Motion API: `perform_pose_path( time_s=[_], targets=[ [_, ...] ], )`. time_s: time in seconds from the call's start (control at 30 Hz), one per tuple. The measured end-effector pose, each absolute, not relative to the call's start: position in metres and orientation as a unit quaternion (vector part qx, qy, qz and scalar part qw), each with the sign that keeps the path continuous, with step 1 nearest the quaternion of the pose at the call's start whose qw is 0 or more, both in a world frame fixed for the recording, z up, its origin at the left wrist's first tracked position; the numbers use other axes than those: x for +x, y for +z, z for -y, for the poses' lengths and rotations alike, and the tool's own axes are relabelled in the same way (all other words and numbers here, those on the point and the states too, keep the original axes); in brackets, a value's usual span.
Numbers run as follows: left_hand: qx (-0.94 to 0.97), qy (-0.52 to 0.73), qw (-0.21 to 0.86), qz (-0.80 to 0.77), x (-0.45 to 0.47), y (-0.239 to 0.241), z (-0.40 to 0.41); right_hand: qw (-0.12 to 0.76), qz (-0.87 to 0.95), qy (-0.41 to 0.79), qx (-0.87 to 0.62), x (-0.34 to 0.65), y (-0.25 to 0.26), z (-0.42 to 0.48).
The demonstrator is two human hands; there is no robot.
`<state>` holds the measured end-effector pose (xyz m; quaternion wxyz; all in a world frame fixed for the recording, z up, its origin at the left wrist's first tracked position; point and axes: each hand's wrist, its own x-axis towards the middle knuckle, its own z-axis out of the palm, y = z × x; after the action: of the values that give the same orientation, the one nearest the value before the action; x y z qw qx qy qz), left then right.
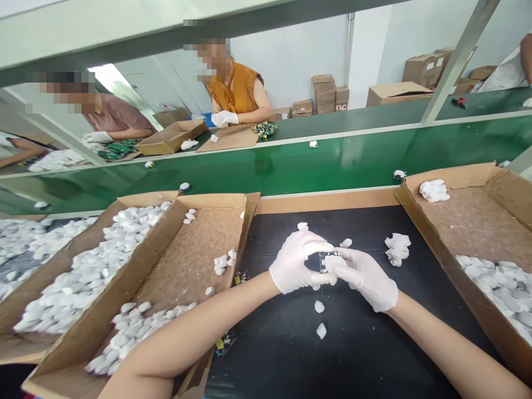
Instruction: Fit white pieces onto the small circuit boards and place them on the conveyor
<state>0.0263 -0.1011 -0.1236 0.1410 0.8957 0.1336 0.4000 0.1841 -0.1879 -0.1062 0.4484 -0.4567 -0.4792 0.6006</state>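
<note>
Both my hands wear white gloves and meet over the black mat (353, 343). My left hand (297, 261) and my right hand (366, 277) are closed together on a small dark circuit board (326, 259), pinched between their fingertips. Loose white plastic pieces lie on the mat around them: one (318, 306) and another (321, 331) just below my hands, a small pile (398, 246) to the right. A second small board (225, 341) lies at the mat's left edge.
Cardboard trays of white pieces flank the mat: left (137, 260) and right (474, 221). A green conveyor belt (291, 166) with scattered pieces runs behind. Two people sit across it with a box (172, 138). Stacked cartons stand at the back wall.
</note>
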Motion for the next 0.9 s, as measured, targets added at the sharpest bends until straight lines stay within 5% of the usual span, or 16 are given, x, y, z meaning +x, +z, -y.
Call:
perform_pose_path(
  time_s=[0.33, 0.6, 0.9],
  targets=[
    [0.909, 0.363, 0.17, -0.114, 0.031, -0.126, 0.104, 0.419, 0.48, 0.547, -0.543, 0.18, -0.114, 0.189],
    [0.86, 0.424, 0.262, -0.111, 0.029, -0.112, 0.11, 0.505, 0.421, 0.703, -0.271, 0.185, -0.109, 0.19],
    [0.88, 0.4, 0.253, -0.042, 0.031, -0.118, 0.113, 0.446, 0.413, 0.727, -0.319, 0.176, -0.103, 0.193]
  ],
)
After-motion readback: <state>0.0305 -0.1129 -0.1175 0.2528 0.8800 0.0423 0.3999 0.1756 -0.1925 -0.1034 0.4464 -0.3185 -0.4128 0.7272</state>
